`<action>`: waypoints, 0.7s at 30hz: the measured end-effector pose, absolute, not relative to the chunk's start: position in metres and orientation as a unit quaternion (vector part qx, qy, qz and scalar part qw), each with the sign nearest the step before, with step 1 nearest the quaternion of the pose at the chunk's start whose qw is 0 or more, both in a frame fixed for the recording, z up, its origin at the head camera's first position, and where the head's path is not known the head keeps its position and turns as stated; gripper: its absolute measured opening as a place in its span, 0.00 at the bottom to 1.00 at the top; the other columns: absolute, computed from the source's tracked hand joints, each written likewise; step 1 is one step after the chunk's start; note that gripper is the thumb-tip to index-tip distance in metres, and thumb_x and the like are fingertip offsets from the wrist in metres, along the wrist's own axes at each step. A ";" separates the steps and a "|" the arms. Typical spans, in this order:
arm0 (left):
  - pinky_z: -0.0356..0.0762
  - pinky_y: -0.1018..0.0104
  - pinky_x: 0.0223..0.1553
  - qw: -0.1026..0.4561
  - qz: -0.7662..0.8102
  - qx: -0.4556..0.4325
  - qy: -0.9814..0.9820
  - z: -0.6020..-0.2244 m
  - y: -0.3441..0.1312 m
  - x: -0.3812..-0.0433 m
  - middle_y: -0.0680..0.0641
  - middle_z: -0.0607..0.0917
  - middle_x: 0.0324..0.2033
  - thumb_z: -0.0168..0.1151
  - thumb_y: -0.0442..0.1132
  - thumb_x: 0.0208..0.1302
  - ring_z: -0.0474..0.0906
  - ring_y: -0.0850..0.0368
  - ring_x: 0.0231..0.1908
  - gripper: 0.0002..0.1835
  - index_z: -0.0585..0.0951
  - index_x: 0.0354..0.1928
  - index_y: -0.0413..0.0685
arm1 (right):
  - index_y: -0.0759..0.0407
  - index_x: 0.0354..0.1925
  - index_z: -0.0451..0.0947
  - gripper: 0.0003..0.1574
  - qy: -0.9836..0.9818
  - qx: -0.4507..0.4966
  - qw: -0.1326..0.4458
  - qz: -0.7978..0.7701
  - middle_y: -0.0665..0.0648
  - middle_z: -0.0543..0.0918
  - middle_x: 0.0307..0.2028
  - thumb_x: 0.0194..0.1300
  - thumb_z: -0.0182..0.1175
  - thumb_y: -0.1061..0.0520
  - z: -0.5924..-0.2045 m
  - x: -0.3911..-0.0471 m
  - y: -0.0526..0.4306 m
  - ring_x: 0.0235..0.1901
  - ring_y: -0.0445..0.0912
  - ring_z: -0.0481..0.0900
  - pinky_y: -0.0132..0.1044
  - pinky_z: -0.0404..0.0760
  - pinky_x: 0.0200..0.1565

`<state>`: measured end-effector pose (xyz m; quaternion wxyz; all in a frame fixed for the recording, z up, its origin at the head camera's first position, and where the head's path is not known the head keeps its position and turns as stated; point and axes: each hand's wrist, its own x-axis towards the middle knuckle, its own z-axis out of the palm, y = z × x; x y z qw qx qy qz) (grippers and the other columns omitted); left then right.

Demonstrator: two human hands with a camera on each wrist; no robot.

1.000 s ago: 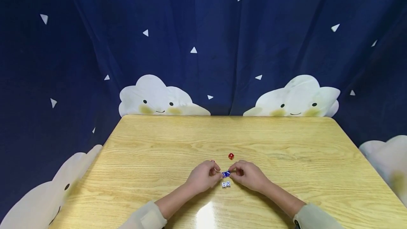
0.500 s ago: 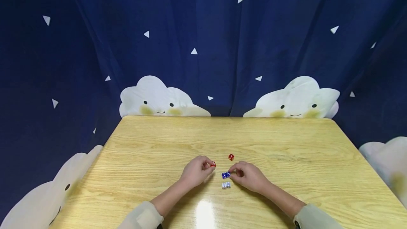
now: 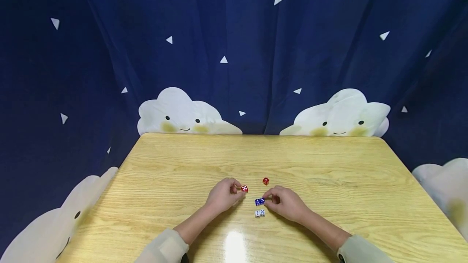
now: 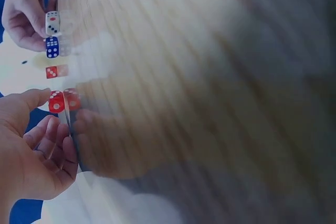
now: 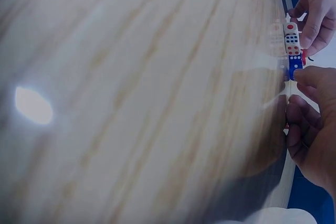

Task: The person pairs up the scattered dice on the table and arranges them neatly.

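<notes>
In the head view my left hand (image 3: pixel 223 196) pinches a red die (image 3: pixel 244 189) with white pips between thumb and index finger. The left wrist view has the thumb tip at the side of this red die (image 4: pixel 56 103), which sits at the tabletop, other fingers loosely bent. My right hand (image 3: pixel 289 203) holds thumb and index finger on the right one of two blue dice (image 3: pixel 257 202), which stand side by side. From the right wrist, the thumb tip overlaps the blue die (image 5: pixel 295 66). Another red die (image 3: pixel 265 181) lies farther back.
Two white dice (image 3: pixel 260 213) lie side by side just in front of the blue pair. The wooden table (image 3: pixel 175 157) reaches back to a dark blue curtain (image 3: pixel 197 19) with printed clouds and white triangles. Light glares off the table's front.
My left hand has left the blue dice and moved back and left to the red die. That die has turned, with another face showing. My right hand stays at the blue dice.
</notes>
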<state>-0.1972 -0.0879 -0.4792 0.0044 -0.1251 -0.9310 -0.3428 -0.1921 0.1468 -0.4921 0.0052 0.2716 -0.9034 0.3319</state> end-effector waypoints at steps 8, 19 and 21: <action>0.66 0.72 0.25 -0.001 -0.351 -0.123 -0.928 -0.480 -0.084 -0.200 0.53 0.78 0.26 0.69 0.48 0.52 0.67 0.66 0.23 0.15 0.82 0.38 0.47 | 0.50 0.35 0.82 0.06 -0.904 0.270 0.010 0.331 0.41 0.71 0.21 0.56 0.66 0.54 -0.494 -0.193 0.147 0.22 0.30 0.64 0.26 0.67 0.25; 0.65 0.72 0.25 -0.002 -0.347 -0.117 -0.931 -0.481 -0.082 -0.202 0.55 0.77 0.25 0.68 0.47 0.52 0.67 0.67 0.24 0.13 0.82 0.37 0.49 | 0.50 0.35 0.82 0.07 -0.903 0.265 0.009 0.338 0.41 0.72 0.22 0.56 0.66 0.54 -0.495 -0.192 0.147 0.22 0.30 0.64 0.26 0.67 0.24; 0.65 0.72 0.25 -0.002 -0.348 -0.115 -0.931 -0.481 -0.082 -0.202 0.55 0.77 0.25 0.68 0.46 0.53 0.67 0.66 0.24 0.13 0.82 0.37 0.49 | 0.51 0.35 0.82 0.07 -0.903 0.266 0.008 0.338 0.41 0.71 0.22 0.56 0.66 0.54 -0.495 -0.192 0.147 0.22 0.30 0.64 0.26 0.67 0.24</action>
